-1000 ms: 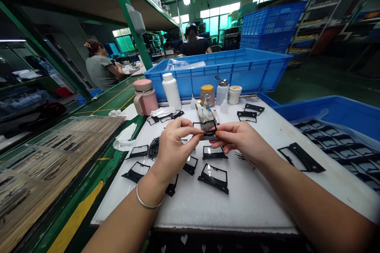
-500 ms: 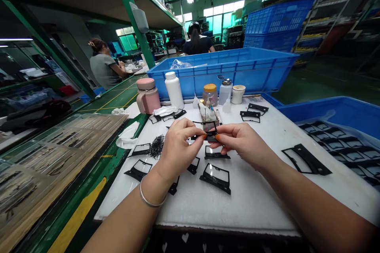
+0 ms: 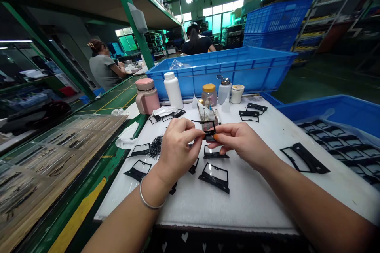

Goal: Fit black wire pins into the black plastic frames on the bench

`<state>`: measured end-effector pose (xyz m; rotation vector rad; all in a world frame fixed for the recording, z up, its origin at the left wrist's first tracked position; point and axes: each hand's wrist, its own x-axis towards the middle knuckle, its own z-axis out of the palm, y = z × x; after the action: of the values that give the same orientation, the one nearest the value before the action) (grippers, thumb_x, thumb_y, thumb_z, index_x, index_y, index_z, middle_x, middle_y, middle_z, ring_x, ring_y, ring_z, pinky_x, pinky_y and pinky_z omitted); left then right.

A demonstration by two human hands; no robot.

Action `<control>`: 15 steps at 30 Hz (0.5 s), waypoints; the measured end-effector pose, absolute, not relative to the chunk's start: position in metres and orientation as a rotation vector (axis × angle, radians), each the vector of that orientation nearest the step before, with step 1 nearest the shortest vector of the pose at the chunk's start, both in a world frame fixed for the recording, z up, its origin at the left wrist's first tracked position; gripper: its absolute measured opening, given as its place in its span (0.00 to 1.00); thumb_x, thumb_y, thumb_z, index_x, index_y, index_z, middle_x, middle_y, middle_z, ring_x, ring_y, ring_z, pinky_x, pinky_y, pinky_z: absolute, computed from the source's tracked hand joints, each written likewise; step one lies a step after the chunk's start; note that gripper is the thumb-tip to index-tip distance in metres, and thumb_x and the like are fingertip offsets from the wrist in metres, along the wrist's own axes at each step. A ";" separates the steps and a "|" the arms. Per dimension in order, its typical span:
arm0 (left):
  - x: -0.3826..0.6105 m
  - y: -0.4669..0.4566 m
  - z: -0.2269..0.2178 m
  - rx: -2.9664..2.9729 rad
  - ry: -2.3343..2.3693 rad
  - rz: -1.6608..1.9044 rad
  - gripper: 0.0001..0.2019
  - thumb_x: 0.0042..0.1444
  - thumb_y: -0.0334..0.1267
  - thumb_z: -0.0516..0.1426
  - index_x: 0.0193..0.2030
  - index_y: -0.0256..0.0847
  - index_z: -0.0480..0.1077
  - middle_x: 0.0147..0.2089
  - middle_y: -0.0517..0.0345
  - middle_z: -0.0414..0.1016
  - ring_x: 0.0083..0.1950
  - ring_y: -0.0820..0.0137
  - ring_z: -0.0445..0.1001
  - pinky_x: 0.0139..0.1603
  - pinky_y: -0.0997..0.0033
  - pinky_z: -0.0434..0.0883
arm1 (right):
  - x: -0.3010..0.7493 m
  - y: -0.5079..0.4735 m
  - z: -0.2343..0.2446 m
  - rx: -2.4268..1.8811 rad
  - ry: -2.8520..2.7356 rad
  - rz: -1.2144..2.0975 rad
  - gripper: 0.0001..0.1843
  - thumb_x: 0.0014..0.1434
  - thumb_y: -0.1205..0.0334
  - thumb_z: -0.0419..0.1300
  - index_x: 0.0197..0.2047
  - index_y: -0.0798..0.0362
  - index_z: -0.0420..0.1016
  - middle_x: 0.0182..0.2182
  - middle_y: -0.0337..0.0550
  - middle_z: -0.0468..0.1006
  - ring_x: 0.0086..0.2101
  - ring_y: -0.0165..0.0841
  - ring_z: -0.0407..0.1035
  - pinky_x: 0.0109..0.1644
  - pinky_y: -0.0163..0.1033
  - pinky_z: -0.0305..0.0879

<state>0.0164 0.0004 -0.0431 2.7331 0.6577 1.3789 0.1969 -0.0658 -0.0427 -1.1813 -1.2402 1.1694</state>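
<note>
My left hand (image 3: 178, 151) and my right hand (image 3: 240, 142) meet above a white foam pad (image 3: 252, 205), both pinching the lower edge of a thin black frame (image 3: 204, 125) with a clear window. Several similar black-framed clear pieces lie loose on the pad, among them one (image 3: 214, 178) just below my hands and another (image 3: 214, 154) partly under my right fingers. A tangle of thin black strips (image 3: 156, 147) sits left of my left hand. A metal bangle (image 3: 148, 197) circles my left wrist.
A large blue crate (image 3: 237, 75) stands behind the pad, with a pink mug (image 3: 147, 97), white bottle (image 3: 173, 91), amber-lidded jar (image 3: 209, 95) and pump dispenser (image 3: 224, 91) before it. A blue tray of frames (image 3: 335, 114) sits right. Co-workers (image 3: 103, 69) (image 3: 196, 41) sit beyond.
The camera view has shifted slightly. My fingertips have drawn closer together on the frame, and its dark film area no longer shows as it did a second ago.
</note>
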 end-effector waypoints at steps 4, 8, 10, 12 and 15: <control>0.016 0.001 -0.042 2.776 0.664 1.385 0.06 0.60 0.31 0.57 0.36 0.40 0.77 0.35 0.54 0.69 0.39 0.67 0.64 0.41 0.67 0.64 | 0.198 -0.066 -0.043 -1.179 -1.239 1.166 0.13 0.58 0.62 0.61 0.45 0.55 0.80 0.38 0.47 0.81 0.38 0.37 0.77 0.28 0.30 0.71; 0.017 0.001 -0.041 2.798 0.661 1.383 0.06 0.60 0.31 0.57 0.36 0.40 0.77 0.35 0.54 0.69 0.39 0.67 0.64 0.40 0.67 0.64 | 0.198 -0.066 -0.043 -1.173 -1.250 1.160 0.12 0.59 0.61 0.60 0.43 0.55 0.81 0.37 0.47 0.81 0.38 0.36 0.77 0.28 0.30 0.71; 0.017 0.001 -0.041 2.806 0.652 1.370 0.06 0.60 0.30 0.57 0.36 0.40 0.76 0.35 0.54 0.69 0.39 0.67 0.64 0.40 0.66 0.63 | 0.198 -0.066 -0.043 -1.176 -1.250 1.155 0.11 0.58 0.62 0.60 0.42 0.55 0.81 0.37 0.47 0.81 0.38 0.36 0.77 0.28 0.29 0.70; 0.017 0.001 -0.041 2.815 0.648 1.355 0.06 0.59 0.30 0.57 0.36 0.39 0.76 0.35 0.54 0.69 0.39 0.67 0.64 0.40 0.66 0.63 | 0.198 -0.066 -0.043 -1.179 -1.252 1.150 0.10 0.58 0.62 0.60 0.41 0.55 0.81 0.37 0.47 0.81 0.38 0.35 0.77 0.28 0.29 0.70; 0.016 0.001 -0.042 2.818 0.648 1.349 0.06 0.59 0.30 0.57 0.36 0.39 0.76 0.35 0.54 0.69 0.39 0.66 0.64 0.41 0.66 0.63 | 0.198 -0.066 -0.042 -1.180 -1.259 1.150 0.11 0.59 0.63 0.59 0.42 0.56 0.80 0.37 0.47 0.81 0.38 0.35 0.77 0.28 0.29 0.70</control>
<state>0.0163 0.0006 -0.0415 2.8184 0.6485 1.3493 0.1979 -0.0664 -0.0420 -1.1796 -1.2592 1.1496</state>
